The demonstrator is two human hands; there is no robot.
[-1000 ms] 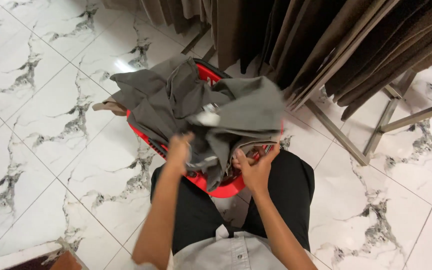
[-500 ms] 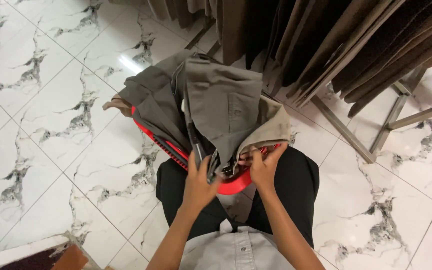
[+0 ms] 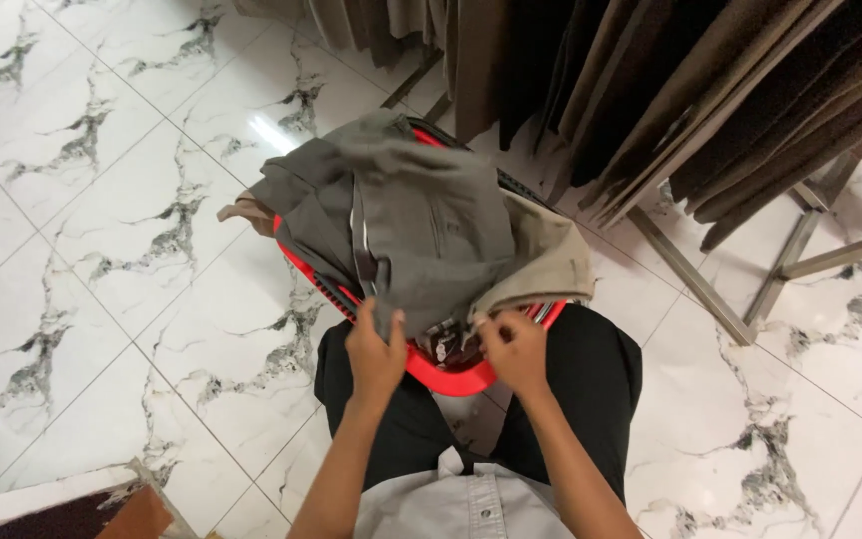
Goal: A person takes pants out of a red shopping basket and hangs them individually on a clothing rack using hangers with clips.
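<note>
Trousers (image 3: pixel 421 235) lay heaped over one red basket (image 3: pixel 451 377), the grey pair on top and a tan one (image 3: pixel 541 262) beneath; none had yet left the pile. Left hand (image 3: pixel 375 349) was closed on the grey pair's near edge, right hand (image 3: pixel 513 349) pinched the tan hem. One rack of hanging trousers (image 3: pixel 670 90) stood behind, on the marble floor (image 3: pixel 132 220).

Since a second ago the left hand (image 3: pixel 376 351) has come down from the heap and now pinches the near hem of the grey trousers (image 3: pixel 421 225), which lie flatter and smoother above both hands. The right hand (image 3: pixel 514 349) has shifted slightly toward the left one, gripping the beige garment (image 3: pixel 541 262) that has come out just above it, over the red basket (image 3: pixel 456 377)
</note>
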